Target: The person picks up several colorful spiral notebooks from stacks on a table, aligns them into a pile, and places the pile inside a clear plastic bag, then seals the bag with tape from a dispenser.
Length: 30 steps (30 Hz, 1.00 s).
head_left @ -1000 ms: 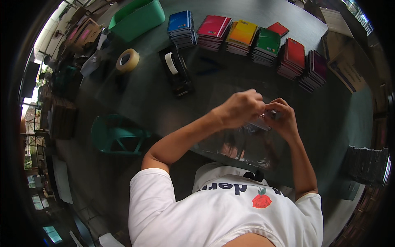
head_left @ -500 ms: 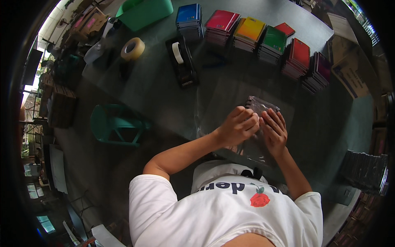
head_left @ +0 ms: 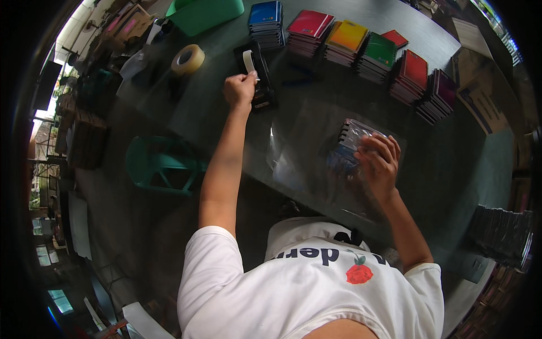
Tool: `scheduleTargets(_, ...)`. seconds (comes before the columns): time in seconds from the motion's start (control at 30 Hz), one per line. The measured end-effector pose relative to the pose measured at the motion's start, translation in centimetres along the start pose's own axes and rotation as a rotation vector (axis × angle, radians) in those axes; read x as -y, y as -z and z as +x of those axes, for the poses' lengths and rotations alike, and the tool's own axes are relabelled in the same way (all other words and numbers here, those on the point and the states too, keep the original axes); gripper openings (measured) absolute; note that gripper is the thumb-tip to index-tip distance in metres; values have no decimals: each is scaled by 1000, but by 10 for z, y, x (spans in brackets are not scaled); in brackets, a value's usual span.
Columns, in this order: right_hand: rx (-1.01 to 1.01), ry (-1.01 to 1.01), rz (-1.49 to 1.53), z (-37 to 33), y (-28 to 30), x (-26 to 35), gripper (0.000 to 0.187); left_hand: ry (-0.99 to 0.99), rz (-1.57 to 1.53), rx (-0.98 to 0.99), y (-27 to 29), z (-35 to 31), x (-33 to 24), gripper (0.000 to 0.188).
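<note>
Our left grip [head_left: 241,89] is resting just short of 12 o'clock, fingers pinching together against the black tape dispenser [head_left: 264,94]; a pale tip is showing there, which we are judging to be the end of the white tape [head_left: 248,60]. Our right grip [head_left: 381,158] is lying half-open at 2 o'clock, fingers bending over a spiral-bound bundle [head_left: 351,131]; whether it is clasping or only steadying, we cannot tell.

We are judging the work to be partway along: clear film [head_left: 287,165] is covering the bundle, but it is also spreading loosely toward 6 and 9 o'clock from it, and we are seeing no tape on it.

The dark green tabletop [head_left: 451,164] is carrying notebook stacks [head_left: 347,35] in an arc from 12 to 2 o'clock: blue, pinkish red, yellow, green, red, purple. A yellowish tape roll [head_left: 188,59] and a green bin [head_left: 208,18] are sitting toward 11.

Around us the room is looking dim: a green stool [head_left: 161,164] is standing at 9 o'clock, and a cardboard carton [head_left: 480,93] is leaning at 2.
</note>
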State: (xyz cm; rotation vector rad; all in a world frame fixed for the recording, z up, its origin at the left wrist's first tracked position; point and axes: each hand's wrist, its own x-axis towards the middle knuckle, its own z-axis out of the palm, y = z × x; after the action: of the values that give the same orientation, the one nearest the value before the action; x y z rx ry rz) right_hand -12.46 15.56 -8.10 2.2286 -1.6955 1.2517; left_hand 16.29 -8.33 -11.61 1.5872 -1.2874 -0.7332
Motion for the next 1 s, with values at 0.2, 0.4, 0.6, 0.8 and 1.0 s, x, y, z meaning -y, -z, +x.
scheduleTargets(0.2,79,76,186,4,-2,-21,20,505,-560,222,23,-78,7,19)
scheduleTargets(0.4,175,53,272,9,3,-20,52,-190,270,293,56,-92,-17,7)
scheduleTargets(0.6,202,16,304,4,4,-21,55,255,-393,675,-32,-231,-87,22)
scheduleTargets(0.8,211,62,250,8,11,-16,58,-161,-263,324,-74,-240,-59,32)
scheduleTargets(1.0,494,-410,140,60,22,-28,52,-217,-33,437,-64,-213,-17,49)
